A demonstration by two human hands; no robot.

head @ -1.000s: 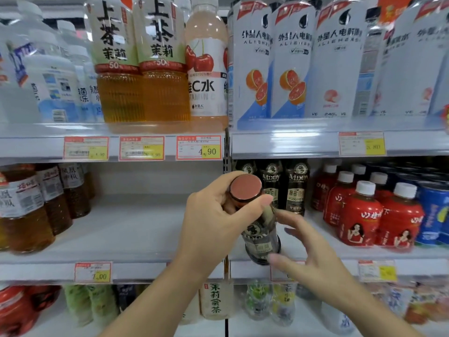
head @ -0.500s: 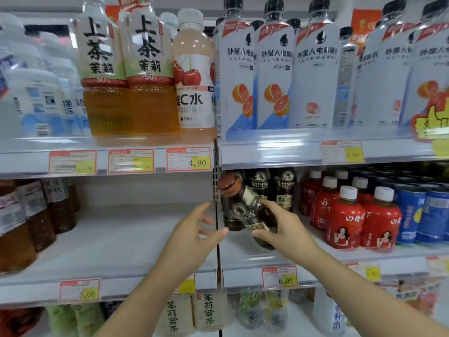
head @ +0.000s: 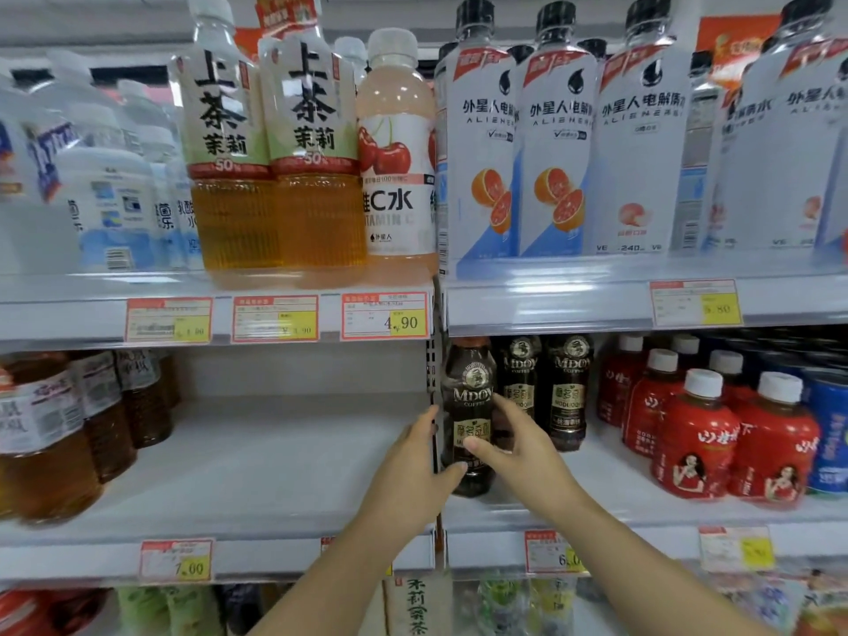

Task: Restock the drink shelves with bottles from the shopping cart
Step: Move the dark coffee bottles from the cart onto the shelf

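Note:
A dark coffee bottle (head: 468, 397) with a brown cap stands upright at the left end of the middle shelf (head: 573, 511), in front of two like bottles (head: 566, 392). My right hand (head: 518, 452) grips its lower right side, thumb across the label. From the left, my left hand (head: 413, 470) holds it with the thumb on its base, fingers partly behind the shelf upright.
Red bottles (head: 693, 433) and blue cans (head: 830, 429) fill the shelf to the right. Brown tea bottles (head: 41, 438) stand at the left of the neighbouring shelf bay (head: 257, 470). Tall tea, cherry and white electrolyte bottles (head: 482, 144) line the shelf above. The cart is out of view.
The coffee bottle went from tilted in the air to upright on the shelf. My left hand, open and apart half a second ago, has come back to the bottle's left side.

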